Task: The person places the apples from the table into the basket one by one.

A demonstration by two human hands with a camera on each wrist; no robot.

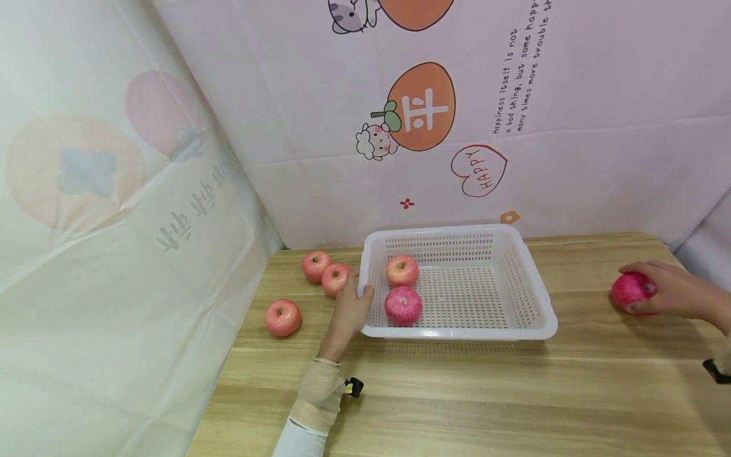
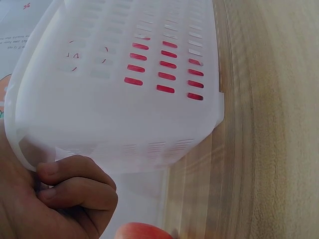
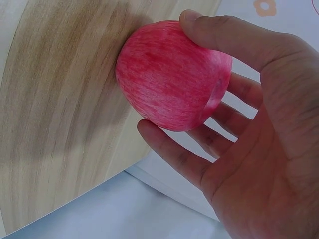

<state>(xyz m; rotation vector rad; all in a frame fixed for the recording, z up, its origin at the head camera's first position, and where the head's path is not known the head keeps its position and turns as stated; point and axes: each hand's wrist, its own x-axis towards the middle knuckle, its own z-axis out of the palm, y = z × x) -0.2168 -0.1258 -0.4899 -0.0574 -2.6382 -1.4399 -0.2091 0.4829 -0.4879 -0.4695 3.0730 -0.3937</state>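
A white slotted plastic basket (image 1: 457,334) stands at the back of the wooden table, and my left hand (image 1: 352,306) grips its left rim. In the left wrist view, the fingers of that hand curl over the edge of the basket (image 2: 89,114). Inside, at the left end, lie a pale red apple (image 1: 402,271) and a deep pink apple (image 1: 403,306). Far to the right, my right hand (image 1: 679,289) holds another deep pink apple (image 3: 169,74) between thumb and fingers. This apple is at the table surface; whether it touches the wood I cannot tell.
Left of the basket, three pale red apples sit on the table (image 1: 400,406): one apple (image 1: 316,266) at the back, one apple (image 1: 334,279) beside my left hand, one apple (image 1: 283,317) nearer the front. A printed white cloth (image 1: 320,158) hangs behind and along the left.
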